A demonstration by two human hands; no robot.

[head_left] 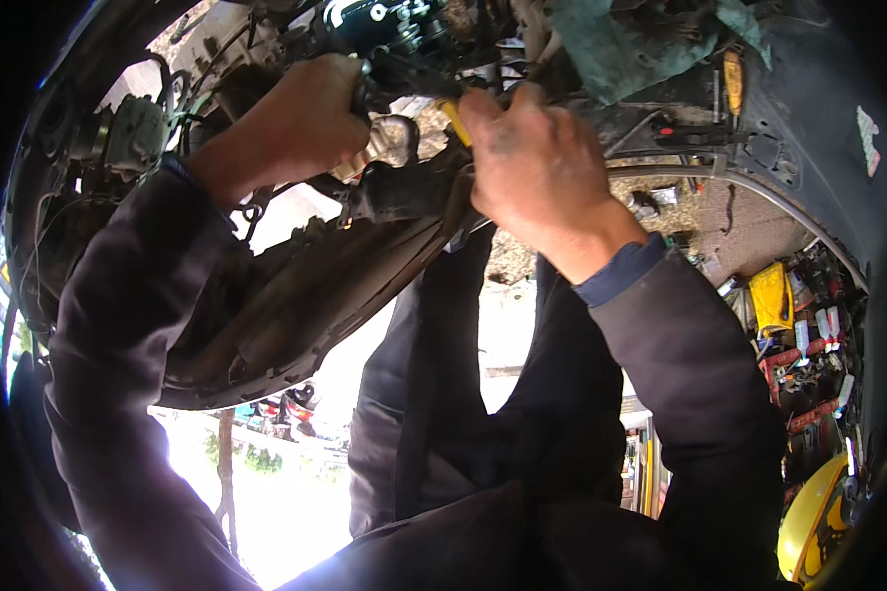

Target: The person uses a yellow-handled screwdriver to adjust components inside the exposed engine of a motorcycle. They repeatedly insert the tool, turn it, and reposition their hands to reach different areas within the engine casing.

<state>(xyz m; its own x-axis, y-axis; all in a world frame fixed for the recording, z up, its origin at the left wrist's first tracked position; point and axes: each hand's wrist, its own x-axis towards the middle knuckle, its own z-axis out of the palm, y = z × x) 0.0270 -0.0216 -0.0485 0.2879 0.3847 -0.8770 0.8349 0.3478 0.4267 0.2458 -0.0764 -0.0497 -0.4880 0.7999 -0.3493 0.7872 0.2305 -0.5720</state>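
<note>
Both my hands reach into a car's engine bay. My left hand (301, 118) is closed, its fingers curled round something dark with a small shiny end beside the fist; what it is stays hidden. Opposite it, my right hand (542, 172) is closed on a yellow-handled tool (455, 123), of which only a short yellow length shows. The tool's other end is lost among dark engine parts. Between and below the hands runs a black curved hose (396, 187). A large black curved panel (306, 295) lies under my left forearm.
A green cloth (626, 49) drapes over the bay beyond my right hand. Near it lies a yellow-and-black handled tool (732, 84) on the dark fender (828, 138). Wires and a grey block (138, 133) sit at left. Tools, bottles and a yellow case (772, 295) lie lower right.
</note>
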